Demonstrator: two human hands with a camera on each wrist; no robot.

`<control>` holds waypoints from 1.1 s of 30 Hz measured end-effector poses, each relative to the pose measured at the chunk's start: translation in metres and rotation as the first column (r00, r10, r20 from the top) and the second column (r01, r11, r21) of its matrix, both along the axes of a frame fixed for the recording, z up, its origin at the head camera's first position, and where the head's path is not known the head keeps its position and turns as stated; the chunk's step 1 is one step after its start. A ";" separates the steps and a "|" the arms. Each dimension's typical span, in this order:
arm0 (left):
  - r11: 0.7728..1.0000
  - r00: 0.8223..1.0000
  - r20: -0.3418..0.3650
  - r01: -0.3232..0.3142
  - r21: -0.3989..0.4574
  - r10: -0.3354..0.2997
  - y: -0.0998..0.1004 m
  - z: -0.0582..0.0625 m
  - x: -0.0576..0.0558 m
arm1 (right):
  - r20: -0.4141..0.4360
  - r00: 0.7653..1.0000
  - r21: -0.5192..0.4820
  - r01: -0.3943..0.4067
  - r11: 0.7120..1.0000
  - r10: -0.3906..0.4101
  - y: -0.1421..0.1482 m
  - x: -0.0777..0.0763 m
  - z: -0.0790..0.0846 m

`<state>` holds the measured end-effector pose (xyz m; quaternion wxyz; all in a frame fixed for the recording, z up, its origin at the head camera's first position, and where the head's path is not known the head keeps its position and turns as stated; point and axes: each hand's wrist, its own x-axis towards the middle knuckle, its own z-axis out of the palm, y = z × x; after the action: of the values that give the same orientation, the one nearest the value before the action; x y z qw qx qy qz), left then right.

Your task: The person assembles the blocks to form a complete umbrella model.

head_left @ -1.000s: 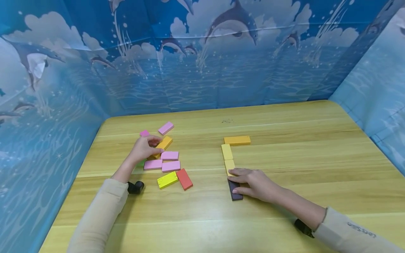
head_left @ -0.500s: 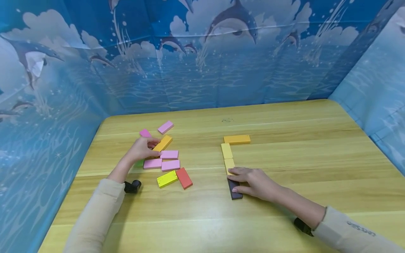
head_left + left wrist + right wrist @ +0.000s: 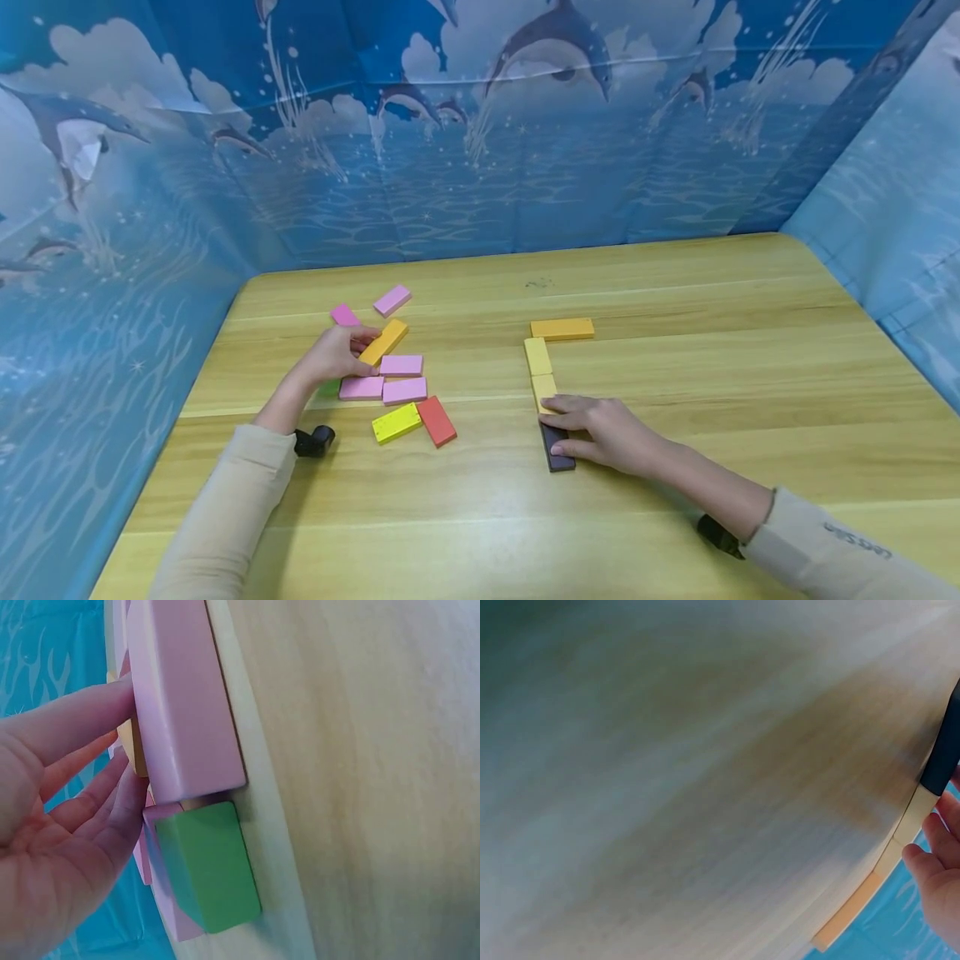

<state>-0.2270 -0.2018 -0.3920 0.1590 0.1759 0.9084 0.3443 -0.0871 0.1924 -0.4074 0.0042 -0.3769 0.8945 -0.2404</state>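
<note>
In the head view, my left hand (image 3: 330, 357) has thumb and fingers around an orange block (image 3: 386, 340), pinching it. A pink block (image 3: 184, 697) lies right by the thumb in the left wrist view, with a green block (image 3: 214, 866) below it. My right hand (image 3: 607, 435) rests over a black block (image 3: 557, 454), thumb on its top and fingers relaxed at the end of a pale yellow block (image 3: 543, 389). A second pale yellow block (image 3: 537, 356) and another orange block (image 3: 562, 329) continue that line away from me.
A bright yellow block (image 3: 397, 423) and a red block (image 3: 437, 422) lie in front of the pink ones. Farther back are a loose pink block (image 3: 392, 301) and a darker pink block (image 3: 345, 315). A sea-print curtain (image 3: 465, 192) borders the wooden table (image 3: 675, 292).
My left thumb has slid slightly down and left along the orange block, and the left forearm has shifted a little left. My right hand and the line of blocks keep their places.
</note>
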 end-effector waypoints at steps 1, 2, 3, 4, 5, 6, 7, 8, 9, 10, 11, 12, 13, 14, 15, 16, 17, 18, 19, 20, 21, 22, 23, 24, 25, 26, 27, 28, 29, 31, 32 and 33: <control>1.000 1.000 -0.006 -0.003 -0.002 0.003 0.000 0.000 0.000 | -0.001 1.000 0.002 0.000 1.000 0.000 0.000 0.000 0.000; 1.000 1.000 -0.009 -0.008 0.000 0.008 0.000 -0.001 0.000 | 0.000 1.000 0.003 -0.001 1.000 0.001 0.000 0.000 0.000; 1.000 1.000 -0.010 -0.012 0.003 0.012 0.000 -0.001 0.000 | 0.001 1.000 0.004 -0.002 1.000 0.002 0.000 0.000 0.000; 1.000 1.000 -0.013 -0.016 0.006 0.016 0.000 -0.001 0.000 | 0.002 1.000 0.005 -0.001 1.000 0.001 0.000 0.000 0.000; 1.000 1.000 -0.018 -0.020 0.009 0.020 0.000 -0.002 0.000 | 0.004 1.000 0.005 -0.001 1.000 0.001 0.000 0.000 0.000; 1.000 0.999 -0.021 -0.027 0.014 0.027 0.001 -0.002 0.000 | 0.006 1.000 0.004 -0.001 1.000 0.001 0.000 0.000 0.000; 0.999 0.999 -0.022 -0.032 0.020 0.033 0.001 -0.002 0.000 | 0.008 1.000 0.004 0.000 1.000 0.000 0.000 0.000 0.000; 0.999 0.999 -0.022 -0.037 0.027 0.038 0.001 -0.002 -0.001 | 0.010 1.000 0.003 0.000 1.000 0.000 0.000 0.000 0.000; 0.999 0.999 -0.024 -0.039 0.029 0.039 0.001 -0.003 -0.001 | 0.010 1.000 0.003 0.000 1.000 0.000 0.001 0.000 0.000; 0.999 0.999 -0.026 -0.042 0.031 0.043 0.002 -0.003 -0.001 | 0.010 1.000 0.002 0.000 1.000 0.000 0.001 0.000 0.000; 0.998 0.999 -0.026 -0.045 0.032 0.046 0.002 -0.003 -0.001 | 0.009 1.000 0.003 -0.001 1.000 0.000 0.001 0.000 0.000; 0.998 0.998 -0.024 -0.048 0.033 0.049 0.003 -0.003 -0.001 | 0.009 1.000 0.003 -0.001 1.000 0.001 0.001 0.000 0.000; 0.998 0.998 -0.022 -0.053 0.034 0.053 0.003 -0.002 -0.001 | 0.008 1.000 0.002 -0.001 1.000 0.001 0.001 0.000 -0.001; 0.998 0.998 -0.020 -0.058 0.033 0.059 0.004 -0.002 -0.001 | 0.008 1.000 0.003 -0.001 1.000 0.001 0.001 0.000 0.000; 0.998 0.998 -0.019 -0.062 0.033 0.063 0.005 -0.002 -0.001 | 0.008 1.000 0.003 -0.001 1.000 0.001 0.001 0.000 0.000; 0.997 0.998 -0.019 -0.066 0.034 0.067 0.005 -0.001 -0.002 | 0.009 1.000 0.004 0.000 1.000 0.000 0.001 0.000 0.000; 0.997 0.998 -0.022 -0.066 0.033 0.067 0.006 -0.002 -0.003 | 0.009 1.000 0.004 0.001 1.000 -0.001 0.000 0.000 0.000; 0.997 0.997 -0.027 -0.066 0.031 0.067 0.006 -0.002 -0.003 | 0.010 1.000 0.005 0.002 1.000 -0.002 0.000 0.000 0.000; 0.997 0.997 -0.033 -0.064 0.030 0.065 0.007 -0.002 -0.004 | 0.010 1.000 0.006 0.003 1.000 -0.003 0.000 0.000 0.000; 0.998 0.997 -0.039 -0.061 0.024 0.062 0.007 -0.003 -0.004 | 0.010 1.000 0.006 0.003 1.000 -0.003 0.000 0.000 0.000; 0.998 0.997 -0.045 -0.056 0.019 0.057 0.007 -0.004 -0.005 | 0.011 1.000 0.005 0.003 1.000 -0.003 0.000 0.000 0.000; 0.999 0.997 -0.052 -0.052 0.015 0.053 0.006 -0.005 -0.005 | 0.011 1.000 0.006 0.003 1.000 -0.003 0.000 0.000 0.000; 0.999 0.997 -0.056 -0.049 0.012 0.050 0.005 -0.006 -0.005 | 0.010 1.000 0.005 0.002 1.000 -0.002 0.000 0.000 0.000; 0.999 0.997 -0.059 -0.050 0.010 0.050 0.005 -0.006 -0.005 | 0.010 1.000 0.006 0.002 1.000 -0.002 0.000 0.000 0.000; 0.999 0.997 -0.062 -0.048 0.007 0.048 0.004 -0.008 -0.006 | 0.010 1.000 0.006 0.003 1.000 -0.003 0.000 0.000 0.000; 0.999 0.997 -0.065 -0.047 0.004 0.047 0.003 -0.008 -0.006 | 0.011 1.000 0.006 0.004 1.000 -0.005 0.000 0.000 0.000; 0.999 0.997 -0.069 -0.044 0.005 0.044 0.002 -0.009 -0.007 | 0.011 1.000 0.007 0.006 1.000 -0.006 0.000 0.000 0.000; 0.999 0.997 -0.072 -0.039 0.002 0.039 0.001 -0.009 -0.008 | 0.010 1.000 0.008 0.008 1.000 -0.008 0.000 0.000 0.000; 0.999 0.997 -0.076 -0.035 -0.003 0.035 0.001 -0.009 -0.008 | 0.009 1.000 0.007 0.009 1.000 -0.009 0.001 0.001 0.000; 1.000 0.997 -0.077 -0.028 -0.012 0.027 0.000 -0.009 -0.009 | 0.007 1.000 0.005 0.008 1.000 -0.009 0.001 0.000 -0.001; 0.999 0.997 -0.074 -0.029 -0.015 0.028 -0.001 -0.009 -0.010 | 0.007 1.000 0.004 0.006 1.000 -0.007 0.001 0.000 -0.001; 0.999 0.997 -0.069 -0.034 -0.016 0.032 -0.001 -0.009 -0.010 | 0.006 1.000 0.003 0.004 1.000 -0.004 0.001 0.000 -0.001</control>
<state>-0.2369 -0.2028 -0.4009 0.1233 0.1713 0.9190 0.3329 -0.0868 0.1930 -0.4082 0.0068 -0.3742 0.8957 -0.2403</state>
